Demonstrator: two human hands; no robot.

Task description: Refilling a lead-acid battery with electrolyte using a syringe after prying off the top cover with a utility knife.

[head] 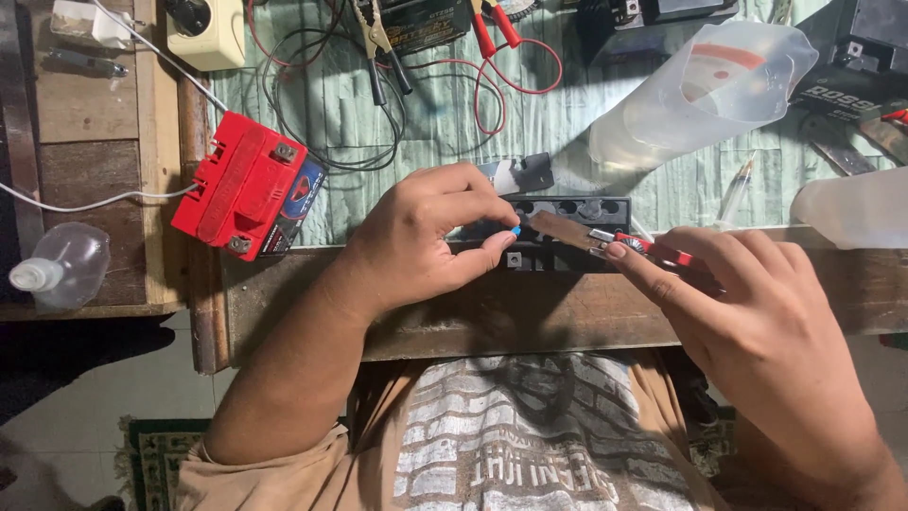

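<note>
Clear squeeze bottle (59,268): lies at the far left on the wooden tabletop (530,312), well apart from both hands; it looks soft-walled and light.
Red battery (240,185): sits on the striped green cloth (567,123) near the tabletop's left end, untouched; likely dense and heavy for its size, best taken by its flat sides.
Left hand (426,237): its grip is pinched closed on a small blue cap (515,231) between thumb and fingertip, the rest of the hand resting on the black battery's left end. The cap is tiny, hard and probably slick, so I judge it easy to drop; a fingertip pinch is the only hold it allows.
Black battery (567,241): stands at the tabletop's front edge, between the two hands, its row of round filler holes open on top. It seems rigid and heavy, and steadying it from the end suits it.
Paintbrush (605,239): its bristles lie across the battery top, its red handle running right.
Right hand (757,322): its grip is closed around the brush handle, forefinger stretched along the metal ferrule. The brush is light and stiff, with soft bristles.
Translucent plastic jug (700,90): lies tilted behind, near no hand.
</note>
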